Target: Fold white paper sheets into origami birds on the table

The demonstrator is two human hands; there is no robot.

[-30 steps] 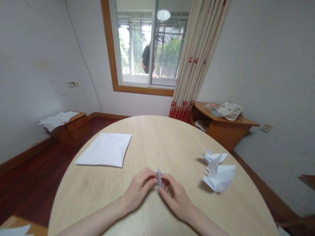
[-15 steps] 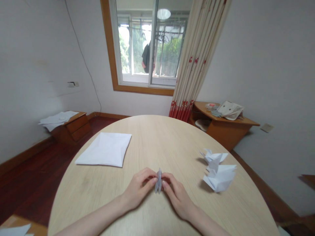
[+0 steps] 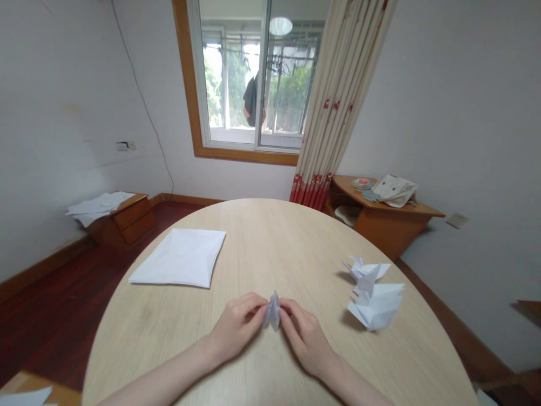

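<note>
1. Two hands meet at the near part of the table (image 3: 274,242). The left hand (image 3: 236,327) and the right hand (image 3: 306,338) each pinch one side of a small folded paper piece (image 3: 271,311), with fingers drawn in narrow on it.
2. The piece stands on edge between the fingertips, point upward, low over the wood. Whether its lower edge touches the surface cannot be told.
3. Change noted: a second ago the piece was a thin upright sliver. It now sits lower and shows a broader, slightly spread face. In my judgement the folds are being worked open, not pressed flat.
4. To the right, well apart from the hands, lie two folded paper figures: a larger one (image 3: 376,304) and a smaller one (image 3: 364,268) just behind it.
5. To the left and farther off lies a flat stack of white sheets (image 3: 180,258), with no hand on it.
6. Beyond the table are a low cabinet (image 3: 127,217), a corner shelf (image 3: 389,223), a curtain (image 3: 338,101) and a window (image 3: 253,79).
</note>
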